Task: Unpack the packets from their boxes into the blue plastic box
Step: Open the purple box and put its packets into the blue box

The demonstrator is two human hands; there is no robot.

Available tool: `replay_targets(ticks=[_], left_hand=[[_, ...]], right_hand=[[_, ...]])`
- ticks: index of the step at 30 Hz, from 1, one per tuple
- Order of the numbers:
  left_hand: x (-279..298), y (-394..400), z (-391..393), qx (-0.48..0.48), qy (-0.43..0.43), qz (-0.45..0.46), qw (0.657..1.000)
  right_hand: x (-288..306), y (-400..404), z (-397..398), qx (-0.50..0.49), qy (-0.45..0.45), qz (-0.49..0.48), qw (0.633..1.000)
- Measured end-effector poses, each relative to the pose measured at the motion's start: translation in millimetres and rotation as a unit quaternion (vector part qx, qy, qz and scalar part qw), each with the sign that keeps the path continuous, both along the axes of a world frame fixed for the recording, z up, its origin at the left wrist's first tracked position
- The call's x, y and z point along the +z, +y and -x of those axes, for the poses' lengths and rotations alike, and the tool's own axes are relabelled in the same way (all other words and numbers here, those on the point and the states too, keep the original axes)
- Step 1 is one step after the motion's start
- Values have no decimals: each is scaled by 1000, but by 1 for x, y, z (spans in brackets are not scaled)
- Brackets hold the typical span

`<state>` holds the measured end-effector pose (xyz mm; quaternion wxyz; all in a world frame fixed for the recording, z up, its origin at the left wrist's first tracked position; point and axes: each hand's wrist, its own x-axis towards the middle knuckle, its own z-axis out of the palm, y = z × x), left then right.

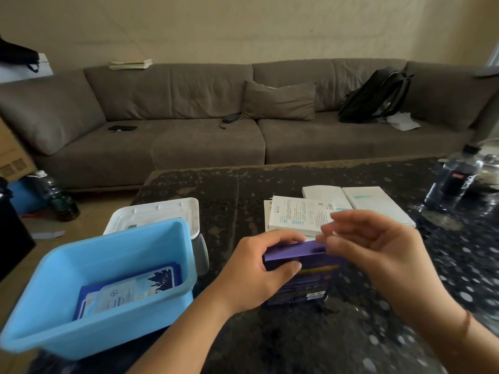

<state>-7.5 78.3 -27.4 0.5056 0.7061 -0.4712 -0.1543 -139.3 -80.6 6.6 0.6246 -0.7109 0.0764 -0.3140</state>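
Observation:
A purple box (305,276) stands upright on the dark speckled table, near its middle. My left hand (259,268) grips the box's top left corner, thumb in front and fingers over the top edge. My right hand (375,249) hovers at the box's top right, blurred, its fingers loosely curled by the upper flap and holding nothing that shows. The blue plastic box (54,333) sits at the left on the table's corner, with blue and white packets (127,292) lying flat inside. White boxes (299,215) lie flat behind the purple one.
A white lid (156,211) lies behind the blue plastic box. A clear water bottle (453,182) stands at the table's right. A grey sofa with a black backpack (378,95) runs behind the table. Another bottle (59,195) is on the floor at left.

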Motion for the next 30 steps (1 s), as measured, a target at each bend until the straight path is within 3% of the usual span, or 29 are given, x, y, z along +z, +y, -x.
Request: replay_targets(ticks=[3,6,11,15,30], left_hand=[[3,-3,5,23,-67,13,997],[3,-6,13,32,-82,49,995],[-1,-11,15,66,-22,80,994],[-2,-12,15,70,3,79,994],[-13,-9,11,35,16,110,993]], right_hand=[[11,-3,-11,12,35,-74,997],[15,-1,-19,8,60,-75,995],[23,-2,-23,2,92,66,993],[28,-7,-30,23,169,200,965],[10,-15,-38,37,211,316,924]])
